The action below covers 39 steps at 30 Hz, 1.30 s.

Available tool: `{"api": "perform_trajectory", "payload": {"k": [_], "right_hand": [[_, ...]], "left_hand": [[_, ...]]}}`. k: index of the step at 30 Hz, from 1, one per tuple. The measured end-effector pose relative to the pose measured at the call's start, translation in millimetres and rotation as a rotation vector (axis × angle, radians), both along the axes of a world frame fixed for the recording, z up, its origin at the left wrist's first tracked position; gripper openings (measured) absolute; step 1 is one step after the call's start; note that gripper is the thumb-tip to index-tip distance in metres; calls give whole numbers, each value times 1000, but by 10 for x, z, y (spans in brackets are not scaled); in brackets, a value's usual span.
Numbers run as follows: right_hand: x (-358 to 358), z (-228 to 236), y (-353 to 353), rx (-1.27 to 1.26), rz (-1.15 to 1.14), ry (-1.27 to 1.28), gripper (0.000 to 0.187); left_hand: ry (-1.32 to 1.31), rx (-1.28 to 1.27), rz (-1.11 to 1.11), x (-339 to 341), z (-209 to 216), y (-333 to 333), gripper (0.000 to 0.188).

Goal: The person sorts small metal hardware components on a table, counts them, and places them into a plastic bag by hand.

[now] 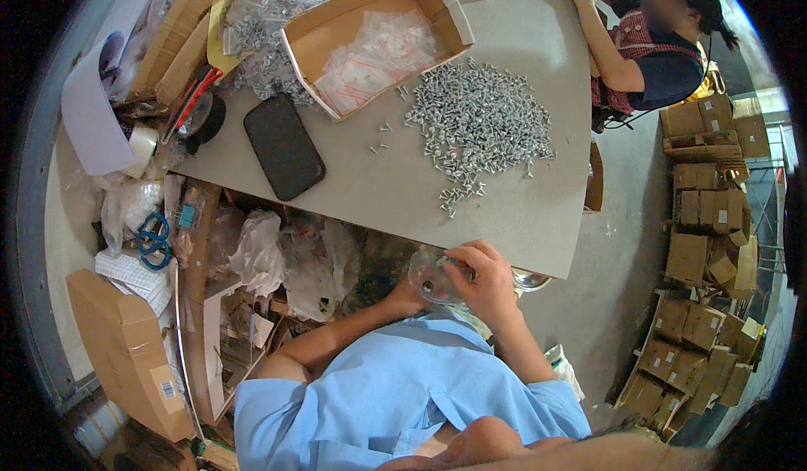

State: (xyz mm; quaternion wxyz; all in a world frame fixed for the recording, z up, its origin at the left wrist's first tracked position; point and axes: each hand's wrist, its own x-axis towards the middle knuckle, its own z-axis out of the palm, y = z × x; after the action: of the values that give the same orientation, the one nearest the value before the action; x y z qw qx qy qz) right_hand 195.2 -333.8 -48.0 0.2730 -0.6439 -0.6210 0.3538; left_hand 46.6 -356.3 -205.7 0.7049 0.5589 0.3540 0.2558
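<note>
A pile of small silver screws (479,118) lies on the grey tabletop, with a few strays toward its near edge. Just off that edge, at my body, is a clear see-through plastic piece (424,276); whether it is a bag or a cup I cannot tell. My left hand (407,298) is at its lower left, the fingers mostly hidden. My right hand (483,276) reaches over its right side, fingers bent and drawn together. What sits between those fingers is too small to make out. A shiny metal bowl (531,280) shows partly beside my right wrist, under the table edge.
A cardboard tray (298,47) holds small clear zip bags (378,63). Filled bags (252,42) heap behind it. A black phone-like slab (284,147) lies at left, blue-handled scissors (153,240) lower left. Another person (647,51) works at far right; stacked cartons (702,210) line the right.
</note>
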Motion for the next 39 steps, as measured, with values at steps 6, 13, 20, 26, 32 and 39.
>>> {"api": "perform_trajectory", "payload": {"k": [6, 13, 20, 26, 32, 39], "right_hand": [[-184, -96, 451, 380, -212, -267, 19], [-267, -238, 548, 411, -224, -373, 15], [-175, -146, 103, 279, -85, -321, 15], [18, -72, 236, 121, -86, -127, 20], [-122, -142, 546, 380, -195, -361, 30], [-165, -259, 536, 442, -207, -402, 28]], "left_hand": [[29, 15, -95, -62, 0, 22, 22], [2, 23, -94, -41, -101, -18, 25], [-97, 90, -20, -41, 28, 21, 30], [62, -33, -109, -43, -6, 10, 35], [162, 96, -110, -81, 127, 45, 34], [148, 178, -82, -106, 128, 30, 33]]}}
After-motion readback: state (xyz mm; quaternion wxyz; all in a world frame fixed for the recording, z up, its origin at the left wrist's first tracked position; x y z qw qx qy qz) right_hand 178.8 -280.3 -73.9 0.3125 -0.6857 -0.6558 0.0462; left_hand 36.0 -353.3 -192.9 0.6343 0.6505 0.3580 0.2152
